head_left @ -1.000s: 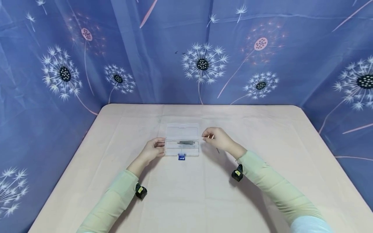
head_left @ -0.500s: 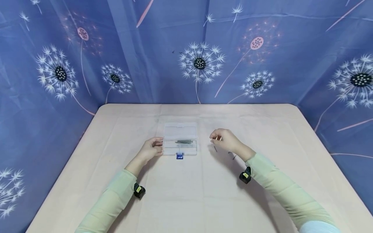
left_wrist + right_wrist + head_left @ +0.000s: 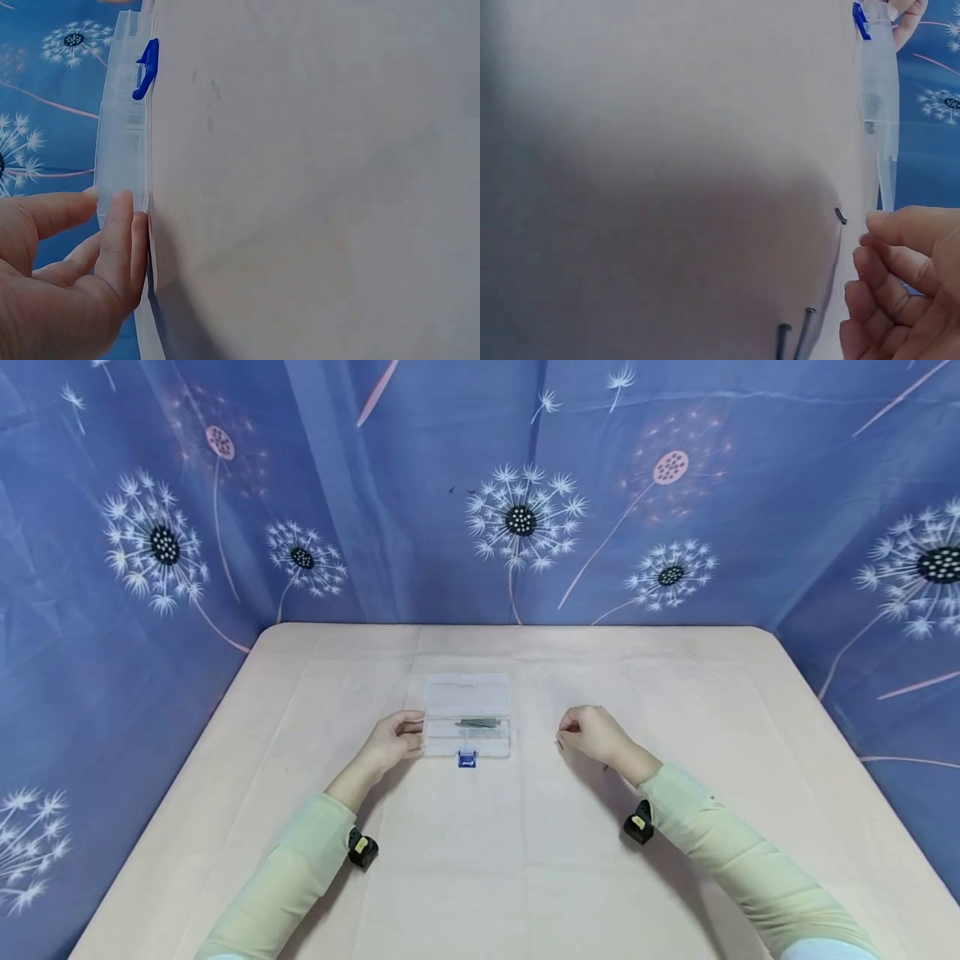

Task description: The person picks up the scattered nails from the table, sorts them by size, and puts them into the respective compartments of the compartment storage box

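Note:
A clear plastic box (image 3: 487, 753) stands on the table, its lid (image 3: 468, 693) raised at the back and its blue clasp (image 3: 467, 759) at the front. Several thin dark nails (image 3: 478, 723) lie in its rear compartment. My left hand (image 3: 388, 743) holds the left end of the box with thumb and fingertips. Right of the box, my right hand (image 3: 596, 733) is low over the table, fingers loosely bent, fingertips right beside a nail (image 3: 841, 216). In the right wrist view a small gap shows between that nail and the fingertips.
Two more nails (image 3: 805, 330) lie on the cloth-covered table (image 3: 450, 877), largely under my right hand in the head view. A blue curtain with dandelion print (image 3: 405, 527) rises behind the table. Each wrist carries a small black camera (image 3: 363, 850).
My right hand has moved right and toward me, away from the box and down to a nail on the table. My left hand stays at the box; the nails in it look the same.

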`<state>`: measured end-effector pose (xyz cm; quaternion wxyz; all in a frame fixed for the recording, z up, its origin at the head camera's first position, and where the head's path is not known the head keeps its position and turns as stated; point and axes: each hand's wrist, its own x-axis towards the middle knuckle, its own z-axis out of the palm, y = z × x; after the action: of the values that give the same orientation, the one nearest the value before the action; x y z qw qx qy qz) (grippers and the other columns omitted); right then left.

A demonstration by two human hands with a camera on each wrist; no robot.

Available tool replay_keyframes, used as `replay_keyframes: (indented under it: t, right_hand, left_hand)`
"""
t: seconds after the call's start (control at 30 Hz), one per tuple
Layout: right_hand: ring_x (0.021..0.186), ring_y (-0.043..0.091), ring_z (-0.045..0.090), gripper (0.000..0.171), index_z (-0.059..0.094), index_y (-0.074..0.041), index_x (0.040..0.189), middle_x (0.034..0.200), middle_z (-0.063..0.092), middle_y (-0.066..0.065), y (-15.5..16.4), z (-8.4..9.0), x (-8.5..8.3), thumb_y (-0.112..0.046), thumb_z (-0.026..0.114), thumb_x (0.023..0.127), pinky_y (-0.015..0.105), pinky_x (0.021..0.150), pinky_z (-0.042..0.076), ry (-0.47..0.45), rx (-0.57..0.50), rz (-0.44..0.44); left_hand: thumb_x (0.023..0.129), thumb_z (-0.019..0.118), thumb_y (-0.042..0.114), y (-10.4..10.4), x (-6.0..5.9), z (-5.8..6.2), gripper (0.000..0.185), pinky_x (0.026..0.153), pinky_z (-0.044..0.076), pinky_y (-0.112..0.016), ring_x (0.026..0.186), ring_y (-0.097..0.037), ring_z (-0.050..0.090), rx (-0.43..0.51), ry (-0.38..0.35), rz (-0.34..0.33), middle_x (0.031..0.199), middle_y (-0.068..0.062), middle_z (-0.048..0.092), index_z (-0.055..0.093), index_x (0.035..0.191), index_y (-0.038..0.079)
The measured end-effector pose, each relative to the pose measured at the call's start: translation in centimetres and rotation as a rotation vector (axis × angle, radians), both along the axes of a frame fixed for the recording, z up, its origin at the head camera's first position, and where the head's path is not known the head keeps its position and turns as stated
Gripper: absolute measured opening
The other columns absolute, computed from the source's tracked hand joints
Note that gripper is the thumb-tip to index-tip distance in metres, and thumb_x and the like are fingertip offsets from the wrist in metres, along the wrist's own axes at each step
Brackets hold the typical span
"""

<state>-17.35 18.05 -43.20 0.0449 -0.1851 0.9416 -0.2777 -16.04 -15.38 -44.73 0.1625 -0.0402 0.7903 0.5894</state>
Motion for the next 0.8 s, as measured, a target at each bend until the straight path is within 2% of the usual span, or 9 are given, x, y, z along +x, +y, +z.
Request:
replay_keyframes:
  t: [0.13,0.33,0.57,0.8]
  right_hand:
    - [0.074,0.017,0.062,0.004,0.070,-0.004,0.080,0.079,0.070,0.006,-0.1,-0.3,0.1,-0.006,0.067,0.083,0.032,0.070,0.056,-0.047,0.027,-0.009]
    - [0.074,0.017,0.061,0.008,0.069,-0.004,0.080,0.081,0.070,0.007,-0.4,-0.6,0.1,-0.002,0.063,0.085,0.033,0.069,0.055,-0.056,0.046,-0.010]
    - [0.082,0.023,0.064,0.013,0.070,0.000,0.090,0.091,0.070,0.012,-1.4,-0.1,-0.1,-0.003,0.059,0.085,0.037,0.073,0.057,-0.122,0.164,-0.027]
    - [0.081,0.025,0.064,0.014,0.069,0.003,0.093,0.093,0.070,0.014,-1.8,0.3,-0.4,-0.002,0.059,0.085,0.037,0.073,0.058,-0.123,0.237,0.039]
  left_hand:
    - [0.092,0.048,-0.006,0.0,-0.1,0.1,0.047,0.096,0.054,-0.036,0.117,-0.039,0.053,0.011,0.007,-0.005,0.131,-0.029,0.048,0.039,0.138,-0.007]
    - [0.092,0.048,-0.006,-0.1,-0.1,-0.1,0.046,0.095,0.054,-0.036,0.116,-0.039,0.053,0.024,0.009,-0.010,0.131,-0.030,0.048,0.040,0.138,-0.007]
    - [0.093,0.047,-0.006,-0.2,-0.1,-0.2,0.046,0.094,0.055,-0.035,0.116,-0.039,0.053,0.026,0.008,-0.012,0.131,-0.030,0.047,0.040,0.138,-0.007]
    - [0.093,0.048,-0.005,-0.1,-0.2,-0.1,0.046,0.095,0.055,-0.036,0.116,-0.039,0.053,0.028,0.005,-0.003,0.132,-0.029,0.048,0.040,0.138,-0.007]
